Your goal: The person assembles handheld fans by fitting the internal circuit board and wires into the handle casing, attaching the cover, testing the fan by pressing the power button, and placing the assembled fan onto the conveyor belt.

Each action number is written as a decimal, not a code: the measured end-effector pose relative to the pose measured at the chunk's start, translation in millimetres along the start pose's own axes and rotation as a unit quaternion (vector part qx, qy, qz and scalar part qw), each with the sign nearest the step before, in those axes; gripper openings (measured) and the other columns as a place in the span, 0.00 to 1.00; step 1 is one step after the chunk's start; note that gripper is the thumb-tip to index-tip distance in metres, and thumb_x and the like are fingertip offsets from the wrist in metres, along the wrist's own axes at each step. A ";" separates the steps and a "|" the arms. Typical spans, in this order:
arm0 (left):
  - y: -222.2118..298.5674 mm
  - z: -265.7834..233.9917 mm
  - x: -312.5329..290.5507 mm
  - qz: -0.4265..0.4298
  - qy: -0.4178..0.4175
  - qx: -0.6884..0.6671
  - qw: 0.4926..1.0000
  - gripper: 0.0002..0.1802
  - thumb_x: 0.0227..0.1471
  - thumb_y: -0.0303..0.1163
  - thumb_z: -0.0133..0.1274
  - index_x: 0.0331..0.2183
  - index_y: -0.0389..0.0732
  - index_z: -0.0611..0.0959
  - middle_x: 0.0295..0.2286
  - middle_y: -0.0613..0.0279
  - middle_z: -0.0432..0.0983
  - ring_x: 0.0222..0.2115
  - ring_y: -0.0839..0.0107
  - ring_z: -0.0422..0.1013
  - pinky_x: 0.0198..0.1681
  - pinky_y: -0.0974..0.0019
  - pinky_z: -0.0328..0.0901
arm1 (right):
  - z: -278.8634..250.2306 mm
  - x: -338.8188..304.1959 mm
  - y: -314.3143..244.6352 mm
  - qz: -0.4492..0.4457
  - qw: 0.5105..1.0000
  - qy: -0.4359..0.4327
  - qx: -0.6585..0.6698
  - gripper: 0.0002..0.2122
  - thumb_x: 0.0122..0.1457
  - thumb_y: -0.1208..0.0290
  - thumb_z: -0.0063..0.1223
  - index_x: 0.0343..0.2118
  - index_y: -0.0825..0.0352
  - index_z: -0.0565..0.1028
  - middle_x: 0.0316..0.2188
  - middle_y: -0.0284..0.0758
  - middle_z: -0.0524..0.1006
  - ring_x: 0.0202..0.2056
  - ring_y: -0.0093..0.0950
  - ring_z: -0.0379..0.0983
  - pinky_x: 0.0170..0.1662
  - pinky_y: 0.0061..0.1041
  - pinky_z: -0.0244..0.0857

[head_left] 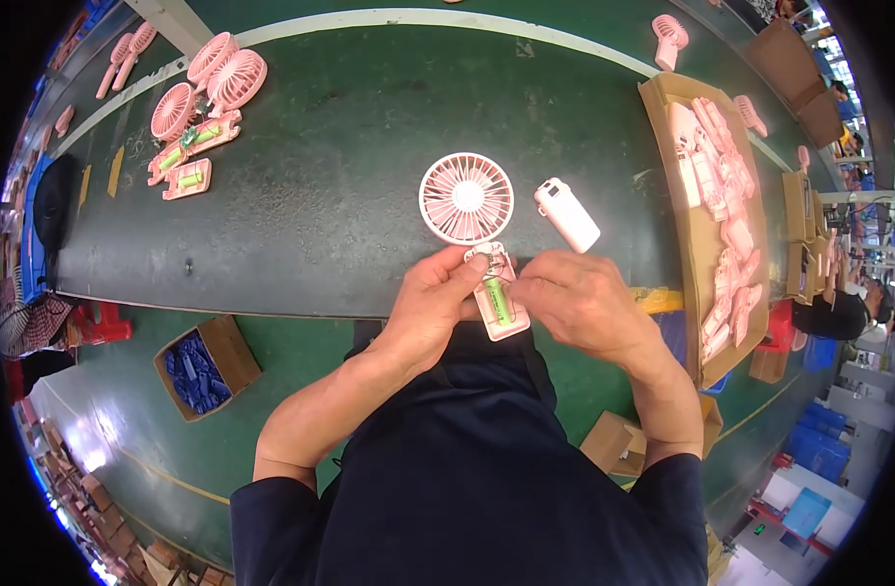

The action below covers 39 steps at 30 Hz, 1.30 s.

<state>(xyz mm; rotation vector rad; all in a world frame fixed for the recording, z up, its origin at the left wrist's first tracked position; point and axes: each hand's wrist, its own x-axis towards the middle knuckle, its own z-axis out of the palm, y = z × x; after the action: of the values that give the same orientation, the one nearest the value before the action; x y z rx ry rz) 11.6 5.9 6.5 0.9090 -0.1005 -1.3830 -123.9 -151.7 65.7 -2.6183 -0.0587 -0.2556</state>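
Near the front edge of the table, my left hand [436, 301] grips an open pink fan handle shell [506, 332], its thumb pressed near the top end. Inside the shell lies a green battery cell [499, 301] with thin wires above it. My right hand [586, 301] is at the shell's right side, fingers pinched together by the wires; what they hold is too small to make out. Just beyond the shell sits a round pink fan head [466, 198]. To its right lies a pale pink handle cover [569, 216], apart from both hands.
A cardboard tray [678, 264] of pink handle shells stands at the right. At the far left are several fan heads [236, 80] and shells with green cells [195, 142]. A box of blue pieces [234, 356] is on the floor. A finished-looking fan [669, 41] lies beyond the white rail.
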 end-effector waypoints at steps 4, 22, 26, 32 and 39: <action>-3.4 -1.5 1.0 0.020 -0.003 -0.007 1.000 0.17 0.70 0.35 0.45 0.52 0.33 0.77 0.45 0.56 0.79 0.44 0.70 0.78 0.50 0.60 0.75 | 10.5 -1.0 -15.3 0.171 0.973 0.035 0.148 0.05 0.52 0.80 0.62 0.33 0.67 0.82 0.27 0.35 0.76 0.27 0.33 0.76 0.29 0.33 0.69; -5.0 2.0 -2.1 0.051 0.035 -0.048 0.997 0.18 0.70 0.37 0.45 0.52 0.34 0.76 0.46 0.54 0.79 0.46 0.67 0.77 0.50 0.58 0.75 | 14.1 -1.1 -13.5 0.145 0.968 0.204 0.014 0.11 0.50 0.83 0.62 0.38 0.70 0.82 0.36 0.42 0.79 0.37 0.39 0.77 0.39 0.34 0.72; -4.5 4.6 -2.9 0.060 0.036 -0.117 0.991 0.19 0.70 0.37 0.45 0.53 0.34 0.75 0.50 0.49 0.77 0.51 0.60 0.76 0.55 0.54 0.73 | 28.4 -12.0 26.7 0.233 0.924 0.201 -0.225 0.24 0.54 0.68 0.67 0.53 0.70 0.75 0.50 0.44 0.76 0.52 0.45 0.72 0.55 0.43 0.65; -13.0 12.6 0.5 0.059 -0.025 -0.198 0.978 0.27 0.72 0.46 0.38 0.59 0.34 0.67 0.58 0.44 0.68 0.61 0.58 0.66 0.66 0.49 0.60 | 37.9 -17.5 43.9 0.218 0.931 0.191 -0.223 0.21 0.54 0.71 0.66 0.51 0.70 0.77 0.49 0.44 0.78 0.49 0.43 0.75 0.52 0.39 0.69; -16.6 8.4 4.6 0.043 -0.057 -0.185 0.980 0.35 0.71 0.55 0.29 0.64 0.37 0.62 0.63 0.51 0.62 0.65 0.59 0.59 0.68 0.48 0.55 | 22.6 -17.6 0.8 0.222 0.944 0.236 -0.065 0.18 0.51 0.72 0.70 0.43 0.74 0.80 0.41 0.48 0.80 0.37 0.44 0.81 0.40 0.36 0.77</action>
<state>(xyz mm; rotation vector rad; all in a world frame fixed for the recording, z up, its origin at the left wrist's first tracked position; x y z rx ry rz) -5.1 -0.9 0.2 0.5097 0.0298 -1.3163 -137.3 -141.2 42.7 -2.5365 0.7234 -0.7291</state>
